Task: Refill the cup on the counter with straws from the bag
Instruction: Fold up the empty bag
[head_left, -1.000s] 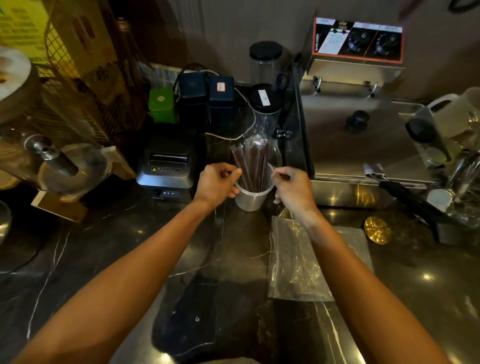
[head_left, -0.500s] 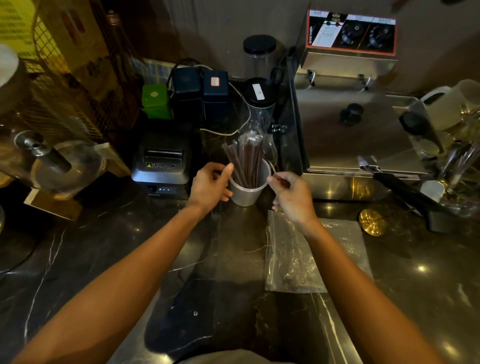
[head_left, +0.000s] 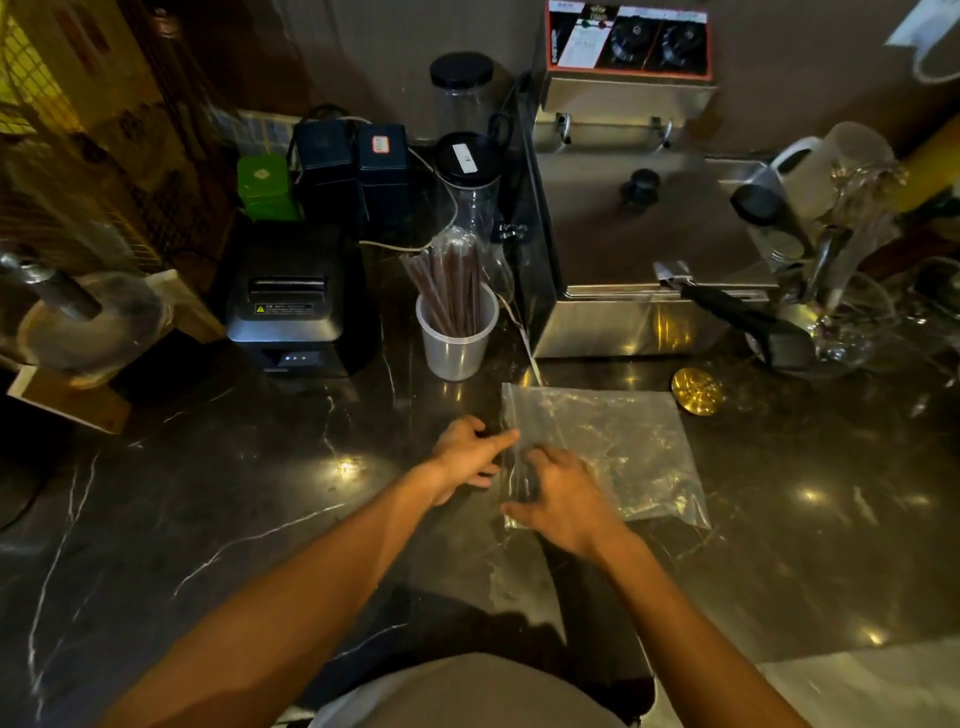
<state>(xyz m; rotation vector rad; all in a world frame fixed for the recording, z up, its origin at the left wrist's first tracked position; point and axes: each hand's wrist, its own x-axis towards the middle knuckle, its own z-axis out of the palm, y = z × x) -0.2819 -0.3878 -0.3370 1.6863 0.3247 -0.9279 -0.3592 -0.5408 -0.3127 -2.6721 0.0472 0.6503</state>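
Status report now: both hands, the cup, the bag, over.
Left hand and right hand open, both on the bag's left edge. Cup upright, straws standing in it. Bag flat on counter, looks nearly empty. Nothing in the way.

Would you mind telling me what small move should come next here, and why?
Probably grip the bag at its left edge and lift it to check for leftover straws. The cup already holds a bundle of straws, both hands, left and right, rest on the bag, and it lies flat, seemingly empty.
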